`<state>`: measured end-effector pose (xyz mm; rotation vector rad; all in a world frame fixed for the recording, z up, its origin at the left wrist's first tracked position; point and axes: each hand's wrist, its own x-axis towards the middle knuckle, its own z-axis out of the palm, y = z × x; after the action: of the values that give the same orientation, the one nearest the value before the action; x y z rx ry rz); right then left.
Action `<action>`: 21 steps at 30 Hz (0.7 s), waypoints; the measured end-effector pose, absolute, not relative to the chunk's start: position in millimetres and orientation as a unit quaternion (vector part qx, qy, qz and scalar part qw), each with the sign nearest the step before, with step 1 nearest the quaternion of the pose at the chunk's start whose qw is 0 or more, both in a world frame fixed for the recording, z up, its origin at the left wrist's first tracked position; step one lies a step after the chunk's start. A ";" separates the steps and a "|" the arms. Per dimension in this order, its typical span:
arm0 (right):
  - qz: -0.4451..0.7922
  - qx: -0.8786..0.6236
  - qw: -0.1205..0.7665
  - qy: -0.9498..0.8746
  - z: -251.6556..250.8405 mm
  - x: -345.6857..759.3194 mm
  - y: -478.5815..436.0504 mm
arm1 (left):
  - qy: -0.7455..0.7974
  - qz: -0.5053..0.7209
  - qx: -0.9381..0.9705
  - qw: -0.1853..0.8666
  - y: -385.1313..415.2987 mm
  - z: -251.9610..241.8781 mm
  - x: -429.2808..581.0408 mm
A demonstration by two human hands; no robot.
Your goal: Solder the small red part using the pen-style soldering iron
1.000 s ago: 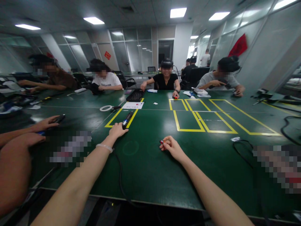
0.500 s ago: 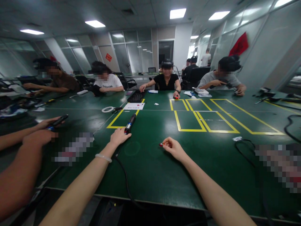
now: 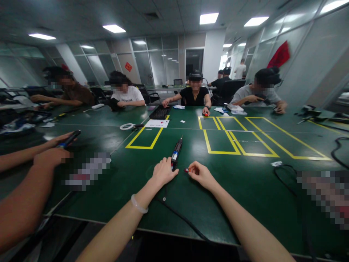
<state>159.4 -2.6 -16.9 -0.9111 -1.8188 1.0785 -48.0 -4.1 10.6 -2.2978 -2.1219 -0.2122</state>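
Note:
My left hand (image 3: 164,171), with a pale bracelet at its wrist, is closed round the rear end of a black electric screwdriver (image 3: 176,151) with a blue and silver band. Its thin bit points away from me, and the fingers hide its lower end. From beneath this hand a black cable (image 3: 181,216) runs to the table's near edge. My right hand (image 3: 201,174) is just to the right, pinching a small red and orange piece (image 3: 186,170). The piece is too small to name, and part of it is covered by the fingers.
Yellow tape outlines (image 3: 222,152) mark the green table (image 3: 240,193). Farther off lie a black tray (image 3: 158,112), a white paper (image 3: 157,123) and a tape roll (image 3: 127,126). A co-worker's arms (image 3: 40,178) reach in at left; several people sit across.
My left hand has moved right with the electric screwdriver, close to my right hand. The cable has shifted right too. My right hand stays nearly in place, still pinching the small piece.

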 end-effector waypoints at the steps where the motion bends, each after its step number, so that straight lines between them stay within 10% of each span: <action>1: 0.423 -0.362 0.410 -0.723 -16.9 159.5 -2.5 | -0.673 -0.070 -0.737 0.001 -6.7 10.5 -40.6; 21: 0.281 -0.388 0.386 -0.788 -15.6 169.4 -2.0 | -0.638 -0.066 -0.767 -0.001 -24.5 14.6 10.4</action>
<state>169.4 -2.0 -15.6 -0.9889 -2.0082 0.7153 10.4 -24.5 14.6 -2.4109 -2.0057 -0.2061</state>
